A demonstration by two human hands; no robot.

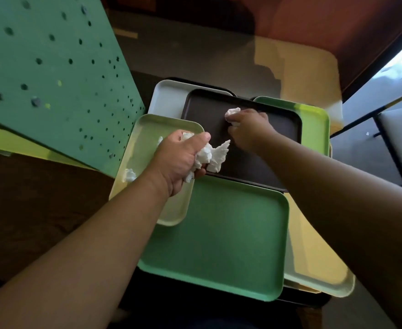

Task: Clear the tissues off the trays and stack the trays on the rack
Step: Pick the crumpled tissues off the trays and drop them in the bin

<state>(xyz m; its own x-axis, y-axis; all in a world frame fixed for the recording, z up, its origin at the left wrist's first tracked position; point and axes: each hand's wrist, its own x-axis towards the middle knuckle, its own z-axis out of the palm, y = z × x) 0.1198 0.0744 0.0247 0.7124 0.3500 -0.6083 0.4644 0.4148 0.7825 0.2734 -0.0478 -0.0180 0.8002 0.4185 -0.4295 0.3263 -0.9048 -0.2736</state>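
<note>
A: Start with the tissues. Where are they?

B: The biggest lot is a crumpled white wad (210,156) bunched in the left hand (179,160), which hangs over the seam where the pale green tray (147,129) meets the dark brown tray (266,138). A ragged tail of it sticks out past the fingers (201,137) and trails over the brown one. They are curled tight around the bundle.

A: And the right?

B: The right hand (248,128) is down on the brown tray with a smaller white tissue (233,112) pinched in its closed fingers; a bit shows above the knuckles and a bit below.

A: Anything left lying loose?

B: One small ball (129,175) on the pale green tray, close beside the left wrist. A second white scrap (160,140) peeks out by the left hand; I cannot tell whether it is loose or part of the wad.

A: What could go wrong?

B: I'd say the left hand looks overfull. The paper is light and springy, and that loose tail could tear off or slip free if the hand opens to take more. The ball by the wrist is easy to miss or brush off the tray with the forearm.

A: And the trays?

B: They overlap untidily: the brown one rides on a white tray (166,98) and a bright green tray (314,124), with a big green tray (219,233) nearest. Pulling one out might drag its neighbours off the bench. No rack that I can identify for certain.
</note>
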